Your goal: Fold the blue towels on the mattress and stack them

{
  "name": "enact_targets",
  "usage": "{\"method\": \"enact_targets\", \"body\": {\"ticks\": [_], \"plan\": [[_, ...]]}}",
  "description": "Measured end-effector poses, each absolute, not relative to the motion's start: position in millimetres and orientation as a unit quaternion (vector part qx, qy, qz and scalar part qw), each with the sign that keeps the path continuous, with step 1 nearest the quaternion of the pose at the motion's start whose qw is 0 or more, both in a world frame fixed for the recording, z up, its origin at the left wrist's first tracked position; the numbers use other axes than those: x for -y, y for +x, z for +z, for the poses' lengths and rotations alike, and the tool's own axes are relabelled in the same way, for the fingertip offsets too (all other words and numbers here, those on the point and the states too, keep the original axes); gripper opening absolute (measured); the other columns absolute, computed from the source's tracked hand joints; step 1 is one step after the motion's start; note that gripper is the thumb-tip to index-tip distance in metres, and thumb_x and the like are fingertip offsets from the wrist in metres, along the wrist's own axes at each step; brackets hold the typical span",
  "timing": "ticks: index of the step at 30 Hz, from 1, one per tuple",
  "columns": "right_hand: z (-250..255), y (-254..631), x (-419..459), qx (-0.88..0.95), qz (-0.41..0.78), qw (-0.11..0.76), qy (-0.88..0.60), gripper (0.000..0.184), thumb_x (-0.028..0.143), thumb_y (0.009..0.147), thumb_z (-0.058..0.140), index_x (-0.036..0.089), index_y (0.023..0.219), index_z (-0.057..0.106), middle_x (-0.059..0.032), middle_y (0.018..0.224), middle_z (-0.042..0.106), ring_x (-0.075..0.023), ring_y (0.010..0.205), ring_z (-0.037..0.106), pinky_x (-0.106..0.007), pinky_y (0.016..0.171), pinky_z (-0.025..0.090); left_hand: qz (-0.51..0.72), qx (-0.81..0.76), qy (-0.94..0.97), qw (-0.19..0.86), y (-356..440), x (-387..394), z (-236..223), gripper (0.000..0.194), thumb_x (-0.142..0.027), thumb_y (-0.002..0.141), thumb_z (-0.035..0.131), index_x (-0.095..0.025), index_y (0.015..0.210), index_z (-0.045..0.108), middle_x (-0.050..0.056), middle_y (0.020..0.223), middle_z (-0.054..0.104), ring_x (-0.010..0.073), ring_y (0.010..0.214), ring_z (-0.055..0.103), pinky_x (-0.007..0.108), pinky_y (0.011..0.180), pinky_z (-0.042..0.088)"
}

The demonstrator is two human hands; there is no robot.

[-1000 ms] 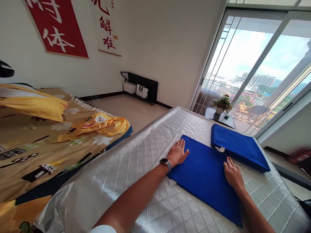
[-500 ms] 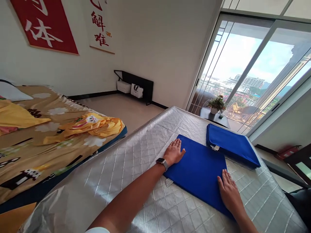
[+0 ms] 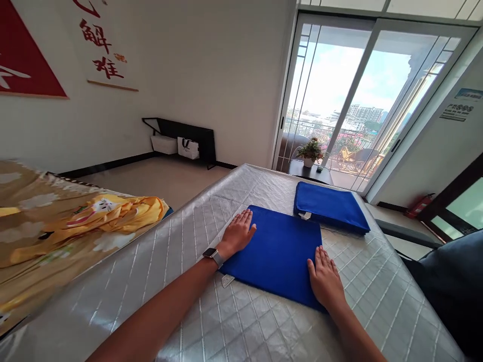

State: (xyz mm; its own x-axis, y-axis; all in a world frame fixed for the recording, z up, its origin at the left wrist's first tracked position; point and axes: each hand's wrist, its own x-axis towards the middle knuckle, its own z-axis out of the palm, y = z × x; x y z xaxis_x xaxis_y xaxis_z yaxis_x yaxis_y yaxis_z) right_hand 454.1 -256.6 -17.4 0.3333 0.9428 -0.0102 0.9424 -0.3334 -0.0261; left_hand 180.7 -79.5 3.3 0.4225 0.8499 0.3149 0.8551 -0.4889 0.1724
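Note:
A flat blue fabric square (image 3: 277, 256) lies on the silver quilted mattress cover (image 3: 196, 306), with a small white tag (image 3: 227, 280) sticking out at its near left corner. My left hand (image 3: 237, 234), with a watch (image 3: 213, 255) on the wrist, rests flat along the square's left edge, fingers stretched and thumb apart. Along the right edge lies my right hand (image 3: 326, 276), also flat with fingers extended. Neither hand grips anything. Just beyond, a stack of blue folded fabric (image 3: 332, 206) sits at the far right, its own white tag showing.
At left is another bed with a patterned sheet (image 3: 109, 274) and a crumpled yellow cloth (image 3: 124, 213). A black rack (image 3: 184, 133) holding bags stands by the far wall. Beyond the mattress, a potted plant (image 3: 310, 152) stands before the sliding glass door (image 3: 339, 100). Something dark (image 3: 453, 281) stands at right.
The camera view has turned right, so everything appears further left. Both hands stay flat on the two sides of the blue fabric square, with little visible movement.

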Motion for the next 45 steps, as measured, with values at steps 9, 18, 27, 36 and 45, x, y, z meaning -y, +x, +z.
{"method": "enact_targets", "body": {"ticks": [9,18,27,36,45], "plan": [[-5.2,449.4,260.2,0.583,0.025,0.027,-0.811,0.065,0.036,0.103,0.016,0.004,0.160,0.020,-0.0114,0.168,0.018,-0.0223,0.156,0.017,-0.040,0.125,0.010,-0.170,0.267,-0.948,-0.028,292.7,169.5,5.0,0.068,-0.054,0.107,0.019,-0.011,0.156,0.037,0.015,0.162,0.037,0.0214,0.153,0.027,0.040,0.124,0.026],[-2.4,450.0,260.9,0.585,0.036,0.045,-0.809,0.064,0.033,0.103,0.017,0.004,0.160,0.023,-0.0117,0.168,0.021,-0.0227,0.155,0.018,-0.040,0.125,0.011,-0.139,0.307,-0.941,-0.044,334.2,165.7,-16.7,0.073,-0.058,0.106,0.013,-0.011,0.156,0.037,0.015,0.161,0.039,0.0231,0.153,0.028,0.043,0.125,0.024],[-7.6,450.1,260.2,0.573,0.027,0.032,-0.818,0.065,0.039,0.104,0.017,0.007,0.161,0.020,-0.0092,0.169,0.018,-0.0214,0.156,0.016,-0.039,0.126,0.009,-0.116,0.466,-0.877,-0.028,187.7,100.8,-14.4,0.074,-0.061,0.105,0.019,-0.011,0.156,0.039,0.016,0.162,0.034,0.0271,0.152,0.029,0.047,0.125,0.024],[-14.2,453.3,260.5,0.582,0.000,0.004,-0.813,0.067,0.040,0.103,0.015,0.007,0.161,0.022,-0.0094,0.169,0.019,-0.0208,0.156,0.017,-0.039,0.126,0.012,-0.169,0.484,-0.858,-0.023,154.5,93.2,-28.5,0.075,-0.062,0.105,0.024,-0.010,0.158,0.033,0.017,0.163,0.033,0.0272,0.152,0.029,0.046,0.125,0.026],[-17.2,453.7,267.7,0.584,-0.001,0.005,-0.812,0.071,0.044,0.102,0.011,0.008,0.161,0.022,-0.0078,0.169,0.019,-0.0207,0.156,0.016,-0.041,0.125,0.015,-0.168,0.483,-0.858,-0.047,153.9,97.9,-22.4,0.078,-0.063,0.104,0.019,-0.007,0.157,0.034,0.018,0.164,0.030,0.0270,0.153,0.027,0.045,0.126,0.025]]}}
